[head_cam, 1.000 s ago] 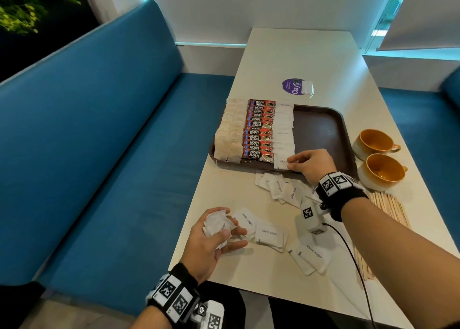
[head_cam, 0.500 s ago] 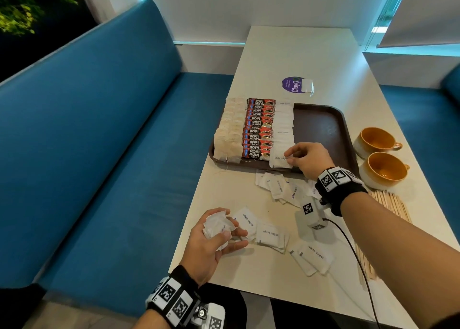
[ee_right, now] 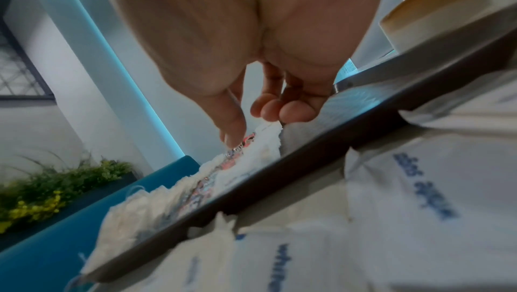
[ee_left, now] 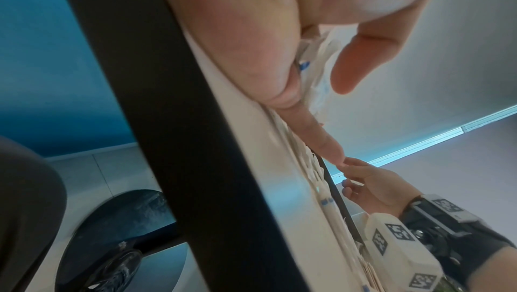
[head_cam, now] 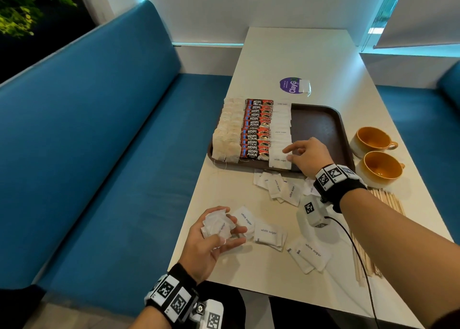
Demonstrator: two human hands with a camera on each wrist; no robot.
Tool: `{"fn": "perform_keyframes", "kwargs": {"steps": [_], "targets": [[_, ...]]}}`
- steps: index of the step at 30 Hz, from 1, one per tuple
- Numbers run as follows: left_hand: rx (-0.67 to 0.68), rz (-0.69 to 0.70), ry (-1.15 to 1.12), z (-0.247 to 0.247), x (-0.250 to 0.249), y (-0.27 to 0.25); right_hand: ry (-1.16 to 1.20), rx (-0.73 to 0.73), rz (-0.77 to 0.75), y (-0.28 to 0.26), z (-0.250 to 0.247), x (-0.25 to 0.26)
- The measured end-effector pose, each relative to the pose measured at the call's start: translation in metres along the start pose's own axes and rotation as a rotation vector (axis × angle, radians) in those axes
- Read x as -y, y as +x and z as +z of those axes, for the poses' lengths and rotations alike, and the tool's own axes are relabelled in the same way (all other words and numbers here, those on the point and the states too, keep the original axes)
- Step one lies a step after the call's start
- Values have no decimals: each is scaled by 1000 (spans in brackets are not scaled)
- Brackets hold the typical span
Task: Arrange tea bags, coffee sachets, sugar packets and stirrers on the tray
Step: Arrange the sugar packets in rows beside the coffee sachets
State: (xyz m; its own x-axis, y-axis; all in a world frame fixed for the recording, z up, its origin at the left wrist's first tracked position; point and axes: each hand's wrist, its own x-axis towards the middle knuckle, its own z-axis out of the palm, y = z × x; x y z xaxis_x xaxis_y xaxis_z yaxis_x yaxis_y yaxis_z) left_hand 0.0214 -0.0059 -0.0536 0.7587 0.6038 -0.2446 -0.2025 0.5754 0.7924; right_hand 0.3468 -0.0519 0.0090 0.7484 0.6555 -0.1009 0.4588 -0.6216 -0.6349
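The head view alone shows the full layout: a dark brown rectangular plastic tray [head_cam: 321, 127] at frame centre on the cream table [head_cam: 298, 55], holding three columns in its left half. From left to right these are pale paper tea bags [head_cam: 227, 136], red-and-black coffee sachets [head_cam: 256, 132] and white paper sugar packets [head_cam: 281, 134]; the tray's right half is bare. The right hand [head_cam: 310, 155] hovers at the lower end of the sugar column, fingers loosely spread and gripping nothing, fingertips at the nearest packet's edge. The right wrist view adds the underside of that hand [ee_right: 251, 53], its fingers slack just above the packets.

At lower centre, the left hand [head_cam: 211, 241] clutches a crumpled bunch of white sugar packets [head_cam: 216, 225]; the left wrist view confirms thumb and fingers clamped round the bunch [ee_left: 316, 75].

Loose sugar packets [head_cam: 276, 187] lie on the table below the tray. Thin wooden stirrers [head_cam: 388, 199] lie at the right, under the forearm. Two ochre ceramic cups [head_cam: 373, 142] stand right of the tray.
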Motion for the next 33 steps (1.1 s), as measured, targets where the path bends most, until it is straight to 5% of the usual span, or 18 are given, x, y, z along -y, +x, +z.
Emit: {"fn": "perform_keyframes", "kwargs": {"steps": [5,9,14,23,33], "targets": [[-13,-8,46,5,-4,-3,135,-33,-64,-45,-1,13],[7,-28,80,5,-3,-6,324,128,-131,-108,21,26],[-12,-71,84,9,-7,-9,501,305,-43,-164,57,26],[-38,3,88,11,-4,-11,781,155,147,-193,66,16],[-2,-17,105,9,-4,-10,761,91,84,-199,70,18]]}}
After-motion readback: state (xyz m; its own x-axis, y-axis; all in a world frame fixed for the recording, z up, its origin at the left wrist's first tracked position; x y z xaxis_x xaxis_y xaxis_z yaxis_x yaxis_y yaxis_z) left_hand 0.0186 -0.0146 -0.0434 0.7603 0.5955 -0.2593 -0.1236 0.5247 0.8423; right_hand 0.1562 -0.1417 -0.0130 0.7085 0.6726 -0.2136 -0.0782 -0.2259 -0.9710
